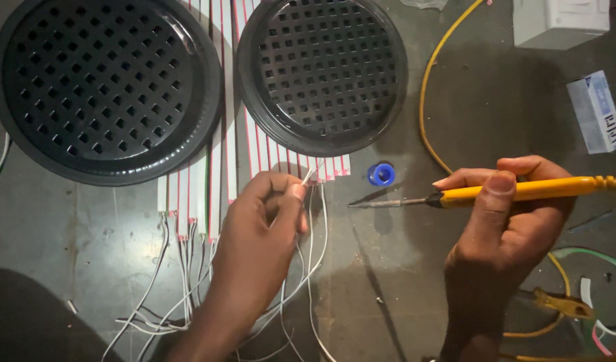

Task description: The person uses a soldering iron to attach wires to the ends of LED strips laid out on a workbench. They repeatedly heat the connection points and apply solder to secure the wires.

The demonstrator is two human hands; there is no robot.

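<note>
Left hand: we have thumb and forefinger pinched together on the bare end of a thin white wire, which pokes up just past the fingertips toward the strip ends.
Right hand: our fingers are wrapped tight around the yellow handle of a soldering iron, thumb on top, the metal tip aimed left and hanging above the bench, apart from wire and strips.
Light strips: a row of narrow white strips with red edges, side by side on the bench, running up beneath and between the two black dishes; their lower ends sit just beside our left fingertips.
Wire bundle: loose white leads trailing from the strip ends down past our left wrist, crossed and tangled.
Black dishes: two round perforated dishes, one large at left, one smaller at right, both lying over the strips.
Blue spool: small, on the bench between the strips and the iron tip.
Yellow cord: loops up from the iron across the bench.
Handling note: we judge it best to keep the pinch low on the insulation, away from the heat, steady the wire end flat on its strip pad, and bring the tip in slowly from the right.
Caution: in our judgement the tangled leads could snag; the hot tip should stay off neighbouring strips.
</note>
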